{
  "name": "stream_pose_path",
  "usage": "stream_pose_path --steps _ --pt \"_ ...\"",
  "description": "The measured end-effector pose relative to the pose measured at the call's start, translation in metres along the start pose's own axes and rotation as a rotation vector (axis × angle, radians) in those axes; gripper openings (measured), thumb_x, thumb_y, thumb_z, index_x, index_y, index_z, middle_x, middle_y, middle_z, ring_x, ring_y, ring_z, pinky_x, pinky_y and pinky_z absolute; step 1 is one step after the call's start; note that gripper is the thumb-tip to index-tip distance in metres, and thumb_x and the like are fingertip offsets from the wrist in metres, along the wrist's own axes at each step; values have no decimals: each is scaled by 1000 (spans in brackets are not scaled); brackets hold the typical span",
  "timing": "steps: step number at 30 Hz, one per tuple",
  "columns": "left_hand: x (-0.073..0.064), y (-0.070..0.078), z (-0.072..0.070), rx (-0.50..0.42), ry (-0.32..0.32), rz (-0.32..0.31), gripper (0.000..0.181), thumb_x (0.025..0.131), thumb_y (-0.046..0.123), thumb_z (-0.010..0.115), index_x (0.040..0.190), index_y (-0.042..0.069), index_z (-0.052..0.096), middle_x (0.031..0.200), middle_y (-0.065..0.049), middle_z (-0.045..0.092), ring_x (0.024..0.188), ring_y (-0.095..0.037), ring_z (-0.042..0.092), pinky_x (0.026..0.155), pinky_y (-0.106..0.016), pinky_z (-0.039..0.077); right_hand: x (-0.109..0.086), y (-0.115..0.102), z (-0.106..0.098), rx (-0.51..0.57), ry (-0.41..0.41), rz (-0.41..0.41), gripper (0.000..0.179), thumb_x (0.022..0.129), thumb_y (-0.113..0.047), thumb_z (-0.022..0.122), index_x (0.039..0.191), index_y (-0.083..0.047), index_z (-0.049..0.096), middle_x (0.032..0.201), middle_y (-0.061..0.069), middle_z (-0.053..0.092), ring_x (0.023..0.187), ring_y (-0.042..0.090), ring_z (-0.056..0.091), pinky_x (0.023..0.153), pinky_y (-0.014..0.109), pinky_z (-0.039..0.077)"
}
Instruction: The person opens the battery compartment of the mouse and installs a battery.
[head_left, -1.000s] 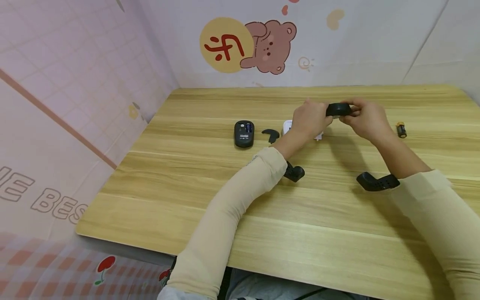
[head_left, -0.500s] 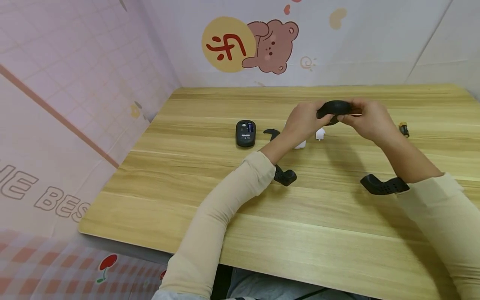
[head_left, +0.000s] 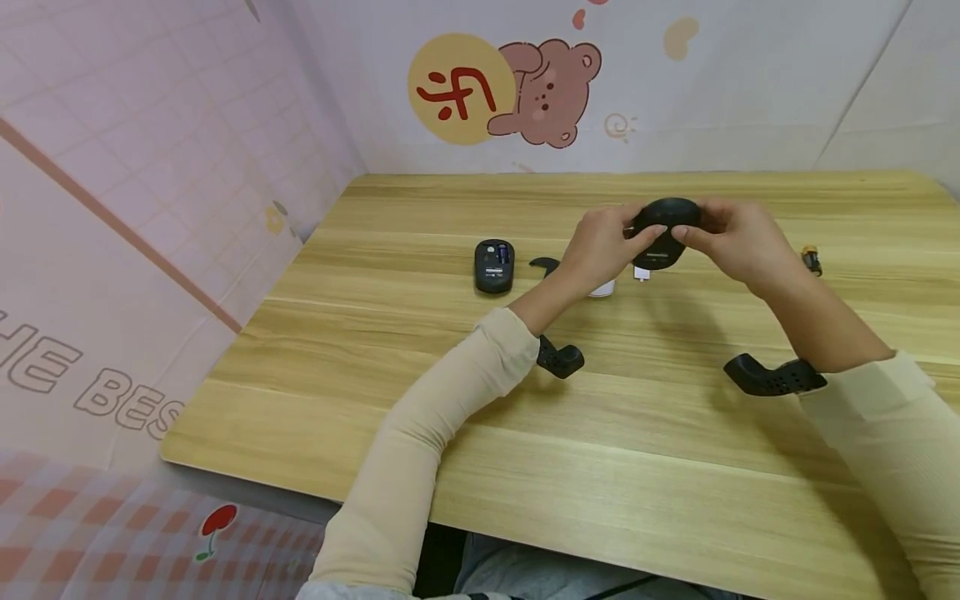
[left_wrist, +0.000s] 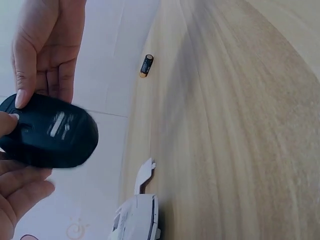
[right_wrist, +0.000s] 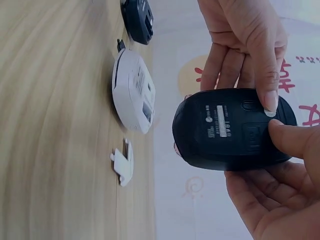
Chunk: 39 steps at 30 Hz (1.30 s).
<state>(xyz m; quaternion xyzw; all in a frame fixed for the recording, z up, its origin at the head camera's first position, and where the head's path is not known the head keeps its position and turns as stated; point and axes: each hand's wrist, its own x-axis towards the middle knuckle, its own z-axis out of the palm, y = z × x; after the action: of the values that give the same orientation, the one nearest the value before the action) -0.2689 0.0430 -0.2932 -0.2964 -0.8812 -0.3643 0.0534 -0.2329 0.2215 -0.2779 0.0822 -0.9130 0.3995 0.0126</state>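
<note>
A black computer mouse (head_left: 658,253) is held up above the table, its labelled underside turned toward the head camera. My left hand (head_left: 602,247) grips its left side, and my right hand (head_left: 741,243) grips the other. Both thumbs press on the underside near one end, as the right wrist view shows; the remaining fingers support the far side. Beneath the hands lies a white mouse (right_wrist: 134,91), mostly hidden by my left hand in the head view. A small white battery cover (right_wrist: 123,164) lies beside it.
Left of the hands, another black mouse (head_left: 493,268) lies upside down with its battery compartment uncovered. A curved black cover (head_left: 544,265) is next to it. One battery (head_left: 812,261) lies to the right, behind my right forearm. The wall (head_left: 720,108) rises at the table's back edge.
Both hands have tilted the black mouse from edge-on until its underside faces the head camera. My left hand has shifted slightly left, and the white cover shows more fully than a second ago.
</note>
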Motion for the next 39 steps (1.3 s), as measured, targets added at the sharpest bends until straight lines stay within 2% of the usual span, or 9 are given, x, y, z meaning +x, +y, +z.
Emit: stream_pose_path --steps 4,10,15,17,20,23,30,34,39 --pt "-2 0 -3 -65 0 -19 31 92 34 57 113 12 65 101 2 67 94 -1 60 73 -8 46 -3 -3 1 9 12 3 54 94 -39 51 128 4 52 121 28 53 109 37 50 89 55 41" --pt "-7 2 -9 -152 -13 -56 37 92 32 58 120 8 63 103 0 67 89 1 61 70 -9 48 -7 -7 -1 16 -21 41 60 92 -46 50 127 3 53 116 25 58 99 30 59 89 60 41" --pt "-13 6 -13 -232 -44 -127 51 90 28 62 133 5 49 112 -5 64 89 -1 63 64 -11 51 -9 -11 -1 55 -15 50 63 90 -47 52 133 0 49 112 20 62 82 8 62 90 58 41" --pt "-15 8 -14 -270 -54 -149 52 89 27 62 134 6 48 109 -6 66 84 -1 64 61 -13 52 -11 -12 -1 88 -2 53 64 89 -46 55 136 -4 45 113 16 62 73 -1 61 90 49 45" --pt "-18 10 -18 -310 -59 -162 49 89 25 63 133 7 50 104 -6 67 76 -2 64 59 -14 52 -12 -14 -1 132 14 41 63 88 -42 58 138 -8 43 109 6 64 70 0 63 82 26 51" --pt "-22 12 -22 -334 -68 -175 48 89 23 63 132 7 51 101 -6 68 72 -3 65 58 -16 53 -14 -15 -1 118 -3 5 59 88 -39 60 137 -9 45 105 2 66 71 0 64 68 10 47" --pt "-28 12 -29 -384 -103 -207 46 88 20 65 130 7 53 98 -5 68 74 -5 65 60 -22 56 -18 -17 -2 106 -100 -39 58 89 -31 63 138 -7 44 116 13 61 80 -2 62 69 11 49" --pt "-29 12 -30 -370 -118 -214 46 88 20 66 130 8 53 98 -5 68 71 -6 65 59 -22 55 -20 -18 -1 114 -108 -30 58 87 -29 65 137 -6 45 112 12 63 79 -2 62 68 13 51" --pt "-30 11 -30 -376 -124 -218 47 88 20 65 131 7 52 101 -7 68 71 -6 65 58 -21 55 -19 -18 1 86 -104 -16 59 88 -29 65 138 -6 43 115 20 60 76 -3 63 67 12 50"
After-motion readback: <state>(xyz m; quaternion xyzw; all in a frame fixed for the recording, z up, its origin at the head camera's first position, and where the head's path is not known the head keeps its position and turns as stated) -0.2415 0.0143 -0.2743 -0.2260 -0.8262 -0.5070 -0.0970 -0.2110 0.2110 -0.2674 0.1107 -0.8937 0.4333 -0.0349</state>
